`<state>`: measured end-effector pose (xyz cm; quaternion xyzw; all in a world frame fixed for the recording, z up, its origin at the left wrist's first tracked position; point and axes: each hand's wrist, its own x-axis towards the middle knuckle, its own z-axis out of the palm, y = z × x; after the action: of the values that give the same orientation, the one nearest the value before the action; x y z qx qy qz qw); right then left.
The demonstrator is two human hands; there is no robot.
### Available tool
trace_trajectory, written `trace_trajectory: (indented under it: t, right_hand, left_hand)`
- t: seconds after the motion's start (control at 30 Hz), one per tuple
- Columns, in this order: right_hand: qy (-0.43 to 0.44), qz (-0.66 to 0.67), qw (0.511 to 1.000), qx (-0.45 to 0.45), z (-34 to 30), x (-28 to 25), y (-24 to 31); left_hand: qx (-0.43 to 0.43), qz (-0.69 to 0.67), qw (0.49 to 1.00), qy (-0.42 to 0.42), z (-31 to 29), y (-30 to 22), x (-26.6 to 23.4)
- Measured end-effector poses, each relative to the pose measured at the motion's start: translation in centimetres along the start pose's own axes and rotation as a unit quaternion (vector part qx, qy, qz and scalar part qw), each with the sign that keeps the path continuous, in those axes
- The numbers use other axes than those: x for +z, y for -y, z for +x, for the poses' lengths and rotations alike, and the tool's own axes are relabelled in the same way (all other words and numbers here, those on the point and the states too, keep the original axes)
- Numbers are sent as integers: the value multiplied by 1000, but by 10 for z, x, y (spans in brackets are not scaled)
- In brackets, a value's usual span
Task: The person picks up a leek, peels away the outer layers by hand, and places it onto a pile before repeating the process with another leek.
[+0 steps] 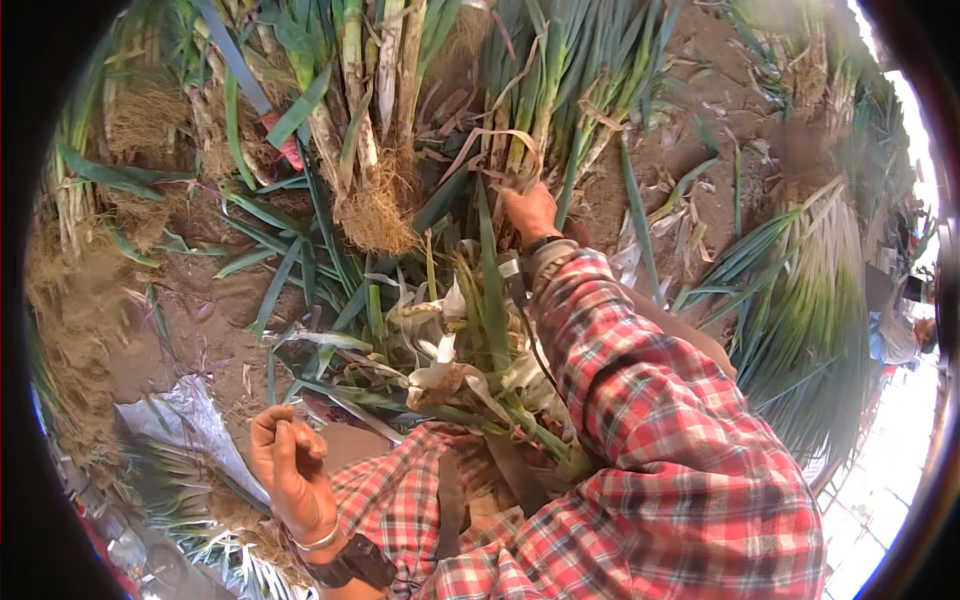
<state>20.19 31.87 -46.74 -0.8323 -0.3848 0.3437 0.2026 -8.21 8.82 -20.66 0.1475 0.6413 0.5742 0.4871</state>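
My right hand (530,212) reaches forward, its fingers closed around the lower stalks of a bunch of long green onions (545,110); the stalks partly hide the fingertips. My left hand (291,475) is raised at the lower left, fingers curled in toward the thumb, with nothing visible in it. Between my arms lies a pile of peeled white skins and torn green leaves (440,370). Just beyond the pile, another bunch of green onions has a tangled brown root clump (377,215).
What looks like a knife with a long grey blade (238,65) and red handle leans among the stalks at upper left. More green onions (805,320) fan out on the right. A crumpled silvery sheet (190,425) lies on the brown soil (190,330) at left.
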Motion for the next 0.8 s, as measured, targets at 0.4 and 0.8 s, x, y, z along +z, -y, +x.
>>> trace_trajectory:
  t: [0.4, 0.8]
  right_hand:
    - [36, 193, 979, 52, 24, -11, 13]
    - [395, 617, 680, 19, -143, -73, 92]
  left_hand:
    - [-54, 5, 998, 33, 22, -6, 17]
    - [-33, 85, 991, 98, 15, -8, 24]
